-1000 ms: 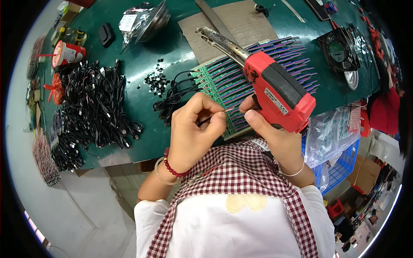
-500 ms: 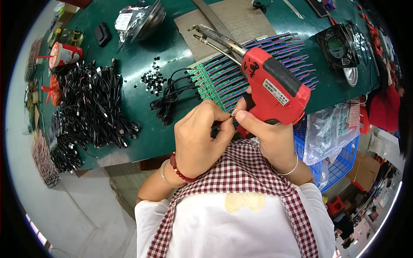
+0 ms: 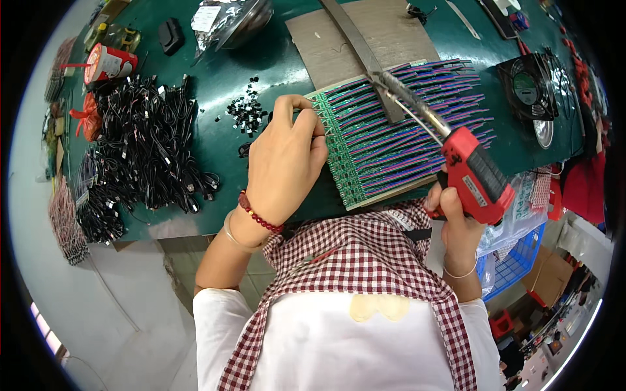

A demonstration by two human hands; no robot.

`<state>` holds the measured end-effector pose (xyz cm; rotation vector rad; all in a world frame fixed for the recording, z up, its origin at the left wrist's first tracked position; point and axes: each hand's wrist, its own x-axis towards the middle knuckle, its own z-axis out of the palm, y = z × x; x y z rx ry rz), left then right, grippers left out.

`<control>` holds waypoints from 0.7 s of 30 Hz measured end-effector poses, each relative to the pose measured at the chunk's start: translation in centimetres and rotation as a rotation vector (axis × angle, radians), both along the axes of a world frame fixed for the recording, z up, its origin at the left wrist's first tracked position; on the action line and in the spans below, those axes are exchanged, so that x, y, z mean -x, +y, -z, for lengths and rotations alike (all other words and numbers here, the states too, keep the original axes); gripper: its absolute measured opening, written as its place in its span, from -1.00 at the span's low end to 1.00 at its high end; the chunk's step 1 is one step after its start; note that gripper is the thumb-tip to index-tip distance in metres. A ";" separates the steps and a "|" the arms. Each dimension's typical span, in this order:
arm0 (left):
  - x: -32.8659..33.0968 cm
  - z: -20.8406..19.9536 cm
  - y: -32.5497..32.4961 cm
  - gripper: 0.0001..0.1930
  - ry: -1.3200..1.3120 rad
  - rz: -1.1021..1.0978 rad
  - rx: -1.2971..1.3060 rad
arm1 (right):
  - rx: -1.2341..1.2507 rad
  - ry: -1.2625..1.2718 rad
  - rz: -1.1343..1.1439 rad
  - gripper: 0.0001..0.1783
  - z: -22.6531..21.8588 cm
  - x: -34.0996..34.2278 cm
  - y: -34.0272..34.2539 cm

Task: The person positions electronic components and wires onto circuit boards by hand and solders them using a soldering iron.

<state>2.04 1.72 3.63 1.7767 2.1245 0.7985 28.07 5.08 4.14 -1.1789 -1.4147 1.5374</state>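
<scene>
I am in an electronics assembly workshop. It shows in the red soldering gun in my right hand, and in the panel of green circuit boards with rows of coloured wires at the middle of the frame. On the green surface, a heap of black USB cables fills the left side, with a pile of small black connectors beside it. A black fan sits at the upper right; a blue plastic crate and a cardboard box show at the lower right. I wear a checked apron.
</scene>
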 end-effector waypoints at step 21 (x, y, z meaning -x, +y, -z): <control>0.5 0.1 0.9 -0.90 0.079 0.061 0.070 | -0.359 -0.337 -0.311 -0.71 1.4 -0.1 -1.3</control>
